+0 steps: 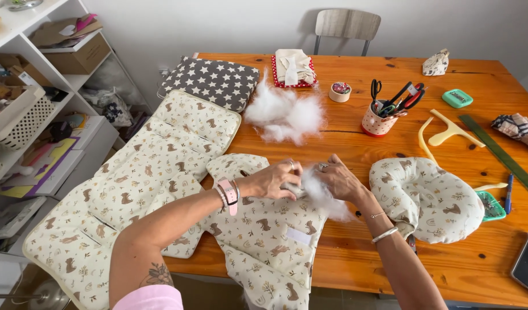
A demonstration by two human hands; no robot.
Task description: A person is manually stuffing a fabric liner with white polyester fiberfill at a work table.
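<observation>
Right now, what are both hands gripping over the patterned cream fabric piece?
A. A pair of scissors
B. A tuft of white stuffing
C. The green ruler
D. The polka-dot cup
B: the left hand and right hand meet on a tuft of white stuffing above the patterned fabric piece, while the scissors stand in the polka-dot cup and the green ruler lies far off to the right.

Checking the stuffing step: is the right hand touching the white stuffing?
Touching. The head view shows the right hand with its fingers pressed into the white stuffing over the printed fabric piece.
</observation>
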